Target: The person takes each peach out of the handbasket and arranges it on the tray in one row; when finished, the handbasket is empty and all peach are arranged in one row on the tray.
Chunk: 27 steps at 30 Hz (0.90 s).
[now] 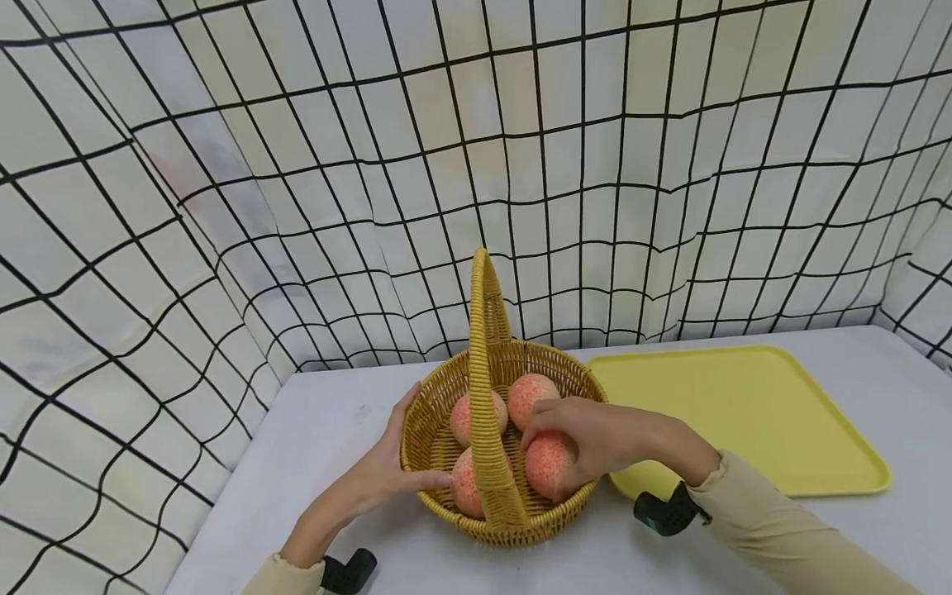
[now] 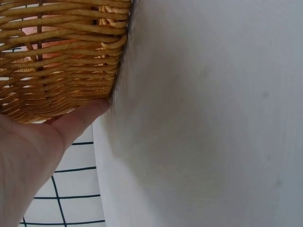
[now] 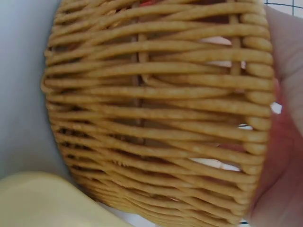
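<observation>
A wicker basket (image 1: 427, 430) with a tall arched handle stands on the white table. My right hand (image 1: 606, 434) reaches over its right rim and grips a pinkish-red speckled peach (image 1: 549, 467) inside. Three more peaches lie in the basket: one at the back (image 1: 530, 392), another peach (image 1: 463, 417) at the left, and a front peach (image 1: 464, 487) partly behind the handle. At the basket's left side, my left hand (image 1: 379, 467) holds the wall, its thumb over the rim by the front peach. In the left wrist view, a finger (image 2: 80, 120) touches the outer weave low down.
A yellow tray (image 1: 744, 413) lies on the table (image 1: 297, 438) to the right, its left edge close beside the basket. Behind and at the sides rise white walls covered by a black grid net (image 1: 580, 182).
</observation>
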Tool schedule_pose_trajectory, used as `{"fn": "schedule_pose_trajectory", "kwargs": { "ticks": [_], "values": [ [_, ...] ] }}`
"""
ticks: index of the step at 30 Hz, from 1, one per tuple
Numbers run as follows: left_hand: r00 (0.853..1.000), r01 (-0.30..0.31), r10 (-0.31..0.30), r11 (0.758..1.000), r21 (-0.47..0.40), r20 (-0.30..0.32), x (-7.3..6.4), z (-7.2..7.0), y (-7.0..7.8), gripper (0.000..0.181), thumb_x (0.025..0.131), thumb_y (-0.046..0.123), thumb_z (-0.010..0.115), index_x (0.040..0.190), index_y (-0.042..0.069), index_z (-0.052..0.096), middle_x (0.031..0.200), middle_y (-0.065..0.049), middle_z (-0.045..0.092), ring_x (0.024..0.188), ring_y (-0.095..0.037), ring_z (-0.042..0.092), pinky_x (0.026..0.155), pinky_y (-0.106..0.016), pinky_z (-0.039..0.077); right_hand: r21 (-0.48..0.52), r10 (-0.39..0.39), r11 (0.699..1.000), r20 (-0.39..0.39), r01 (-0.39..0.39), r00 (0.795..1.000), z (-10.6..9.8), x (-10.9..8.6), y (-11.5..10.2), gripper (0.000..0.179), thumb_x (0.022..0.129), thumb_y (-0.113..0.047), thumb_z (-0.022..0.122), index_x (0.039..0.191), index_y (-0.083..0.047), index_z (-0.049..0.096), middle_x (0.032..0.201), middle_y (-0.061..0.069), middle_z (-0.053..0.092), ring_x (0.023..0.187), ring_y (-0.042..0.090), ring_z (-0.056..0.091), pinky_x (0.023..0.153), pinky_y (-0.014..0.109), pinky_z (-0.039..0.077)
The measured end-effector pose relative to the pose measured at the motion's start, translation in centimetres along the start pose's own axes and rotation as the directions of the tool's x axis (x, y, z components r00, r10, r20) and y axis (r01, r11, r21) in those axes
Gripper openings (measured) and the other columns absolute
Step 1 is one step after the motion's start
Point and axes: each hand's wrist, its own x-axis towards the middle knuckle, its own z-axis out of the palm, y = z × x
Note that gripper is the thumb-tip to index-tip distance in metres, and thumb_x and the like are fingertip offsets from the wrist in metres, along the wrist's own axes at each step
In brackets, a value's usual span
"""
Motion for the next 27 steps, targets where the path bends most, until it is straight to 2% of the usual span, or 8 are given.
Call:
{"fn": "schedule_pose_trajectory", "kwargs": {
  "ticks": [2,7,10,15,21,27],
  "values": [
    [1.000,0.006,-0.006,1.000,-0.004,0.004,0.0,0.1,0.1,0.136,0.079,0.042,0.091,0.168,0.019,-0.009,0.172,-0.025,0.009,0.154,-0.048,0.024,0.122,-0.062,0.025,0.000,0.004,1.000,-0.015,-0.004,1.000,-0.2,-0.2,-0.3,0.042,0.083,-0.023,0.088,0.121,-0.018,0.070,0.122,-0.010,0.060,0.109,0.007,0.058,0.094,0.032,0.054],
    [1.000,0.013,-0.013,1.000,-0.010,0.002,0.0,0.1,0.2,0.135,0.079,0.041,0.091,0.168,0.021,-0.008,0.171,-0.025,0.011,0.154,-0.047,0.025,0.121,-0.063,0.026,0.031,-0.051,0.998,-0.109,0.055,0.993,-1.5,-1.2,-1.3,0.048,0.079,-0.017,0.090,0.122,-0.023,0.068,0.130,-0.008,0.058,0.115,0.013,0.058,0.091,0.031,0.057],
    [1.000,0.014,-0.014,1.000,-0.008,0.000,-0.1,0.0,0.3,0.134,0.080,0.041,0.091,0.168,0.020,-0.008,0.171,-0.025,0.011,0.154,-0.047,0.025,0.121,-0.063,0.026,0.032,-0.092,0.995,-0.174,0.099,0.980,-2.6,-2.0,-1.9,0.051,0.080,-0.015,0.089,0.125,-0.024,0.066,0.133,-0.006,0.057,0.117,0.016,0.059,0.091,0.033,0.058],
    [1.000,0.020,-0.020,1.000,0.002,-0.003,-0.1,0.0,0.2,0.134,0.080,0.041,0.090,0.168,0.019,-0.009,0.171,-0.025,0.010,0.154,-0.047,0.024,0.121,-0.062,0.027,-0.017,-0.118,0.993,-0.254,0.118,0.960,-4.7,-3.6,-2.3,0.053,0.083,-0.021,0.090,0.130,-0.026,0.066,0.132,-0.009,0.058,0.119,0.015,0.058,0.092,0.035,0.058],
    [0.999,0.033,-0.033,0.999,0.004,-0.010,-0.2,0.0,0.1,0.134,0.080,0.041,0.090,0.168,0.021,-0.008,0.171,-0.026,0.012,0.153,-0.048,0.026,0.120,-0.062,0.030,-0.035,-0.132,0.991,-0.322,0.127,0.937,-6.6,-5.3,-2.0,0.056,0.082,-0.016,0.091,0.131,-0.026,0.067,0.135,-0.008,0.059,0.125,0.016,0.057,0.092,0.036,0.059],
    [1.000,0.030,-0.030,1.000,0.008,-0.008,0.0,0.1,0.3,0.135,0.079,0.042,0.091,0.168,0.019,-0.008,0.171,-0.026,0.012,0.153,-0.048,0.027,0.120,-0.062,0.029,-0.047,-0.104,0.995,-0.393,0.093,0.914,-7.3,-7.1,-0.6,0.057,0.080,-0.016,0.094,0.130,-0.024,0.067,0.135,-0.005,0.059,0.125,0.016,0.054,0.089,0.034,0.060]
  ]
}}
